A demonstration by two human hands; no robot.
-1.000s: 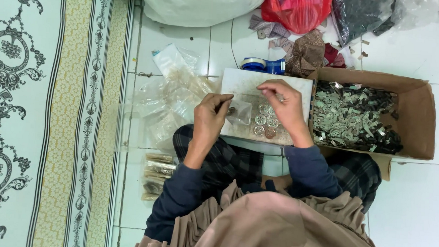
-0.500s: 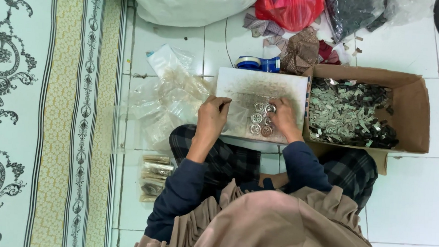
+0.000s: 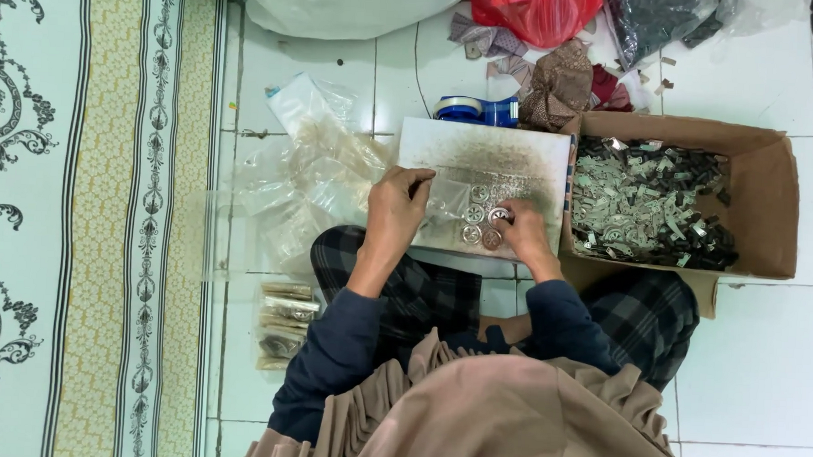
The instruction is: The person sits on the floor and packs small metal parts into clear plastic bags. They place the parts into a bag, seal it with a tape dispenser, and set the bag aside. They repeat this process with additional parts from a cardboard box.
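My left hand [image 3: 395, 210] grips a small clear bag [image 3: 446, 201]. My right hand [image 3: 520, 230], fingers curled, pinches round metal buttons [image 3: 480, 223] on the white board [image 3: 483, 159].

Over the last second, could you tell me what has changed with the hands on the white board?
The right hand, raised at the board's upper right a second ago, has come down onto the round metal pieces near the front edge. The left hand has taken hold of a small clear bag beside them. The white board, cardboard box and pile of clear bags stayed put.
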